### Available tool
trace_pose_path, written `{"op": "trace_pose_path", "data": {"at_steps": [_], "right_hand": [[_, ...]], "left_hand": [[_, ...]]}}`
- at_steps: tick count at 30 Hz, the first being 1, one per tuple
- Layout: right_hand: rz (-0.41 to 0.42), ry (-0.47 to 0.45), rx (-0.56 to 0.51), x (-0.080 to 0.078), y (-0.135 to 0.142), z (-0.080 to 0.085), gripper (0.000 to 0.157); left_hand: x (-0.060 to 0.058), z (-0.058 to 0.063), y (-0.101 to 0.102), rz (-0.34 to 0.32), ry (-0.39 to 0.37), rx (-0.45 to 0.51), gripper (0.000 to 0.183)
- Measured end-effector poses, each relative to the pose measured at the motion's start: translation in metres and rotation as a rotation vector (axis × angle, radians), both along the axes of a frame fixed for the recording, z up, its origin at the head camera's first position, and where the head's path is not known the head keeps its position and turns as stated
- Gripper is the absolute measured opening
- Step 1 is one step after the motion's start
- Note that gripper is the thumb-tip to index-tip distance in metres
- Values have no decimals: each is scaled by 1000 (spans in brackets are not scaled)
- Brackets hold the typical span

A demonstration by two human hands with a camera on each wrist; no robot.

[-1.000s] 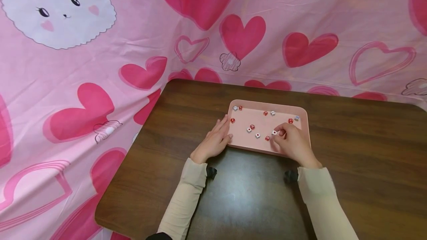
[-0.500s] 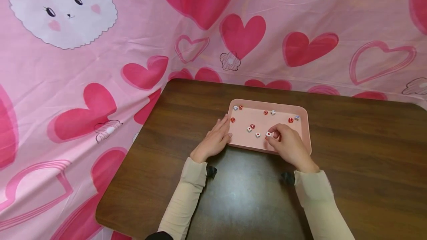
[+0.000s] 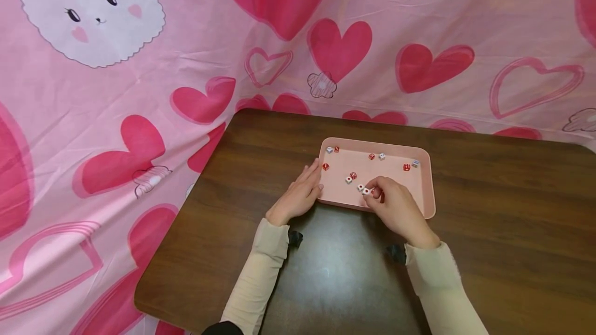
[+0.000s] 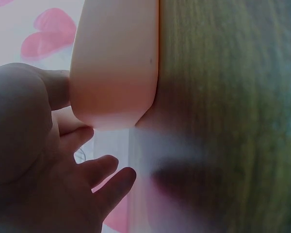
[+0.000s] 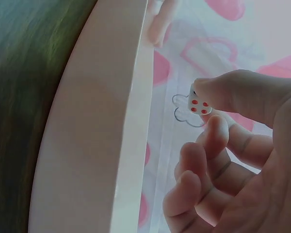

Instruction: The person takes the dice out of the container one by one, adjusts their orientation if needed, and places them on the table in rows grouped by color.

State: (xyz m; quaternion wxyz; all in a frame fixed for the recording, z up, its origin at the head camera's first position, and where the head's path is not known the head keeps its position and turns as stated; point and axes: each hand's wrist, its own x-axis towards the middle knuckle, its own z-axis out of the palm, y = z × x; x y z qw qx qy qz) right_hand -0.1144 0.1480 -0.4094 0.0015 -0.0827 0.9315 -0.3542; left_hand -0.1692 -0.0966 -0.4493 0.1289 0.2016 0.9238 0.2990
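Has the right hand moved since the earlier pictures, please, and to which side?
Yes. Judged against the pink tray in the head view, the right hand has moved left, toward the left hand, pinching a white die.

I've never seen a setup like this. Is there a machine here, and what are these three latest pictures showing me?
No machine is handling anything: these are a person's two bare hands. The widest picture comes from a camera worn on the head, looking forward and down. The other two come from cameras on the wrists, each watching its own hand up close, so things look turned sideways.

On the dark wooden table is a shallow pink tray with small red and white dice scattered in it. The left hand rests against the tray's left end. The right hand pinches a white die between thumb and finger. Behind everything hangs pink cloth printed with hearts.
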Motion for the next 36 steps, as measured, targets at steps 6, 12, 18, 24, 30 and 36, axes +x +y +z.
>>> {"op": "trace_pose_path", "data": {"at_steps": [6, 12, 18, 24, 30, 36], "right_hand": [[22, 23, 13, 3, -8, -2, 16], [34, 25, 15, 6, -15, -6, 12], [57, 30, 6, 9, -23, -7, 8], [76, 32, 19, 11, -32, -8, 12], [93, 28, 19, 13, -41, -11, 10], [118, 8, 21, 15, -49, -12, 9]], "left_hand": [[0, 0, 0, -3, -2, 6, 61], [0, 0, 0, -4, -3, 1, 61], [0, 1, -1, -9, 5, -2, 61], [-1, 1, -1, -6, 4, -6, 61], [-1, 1, -1, -4, 1, 0, 60], [-1, 0, -2, -9, 10, 0, 60]]}}
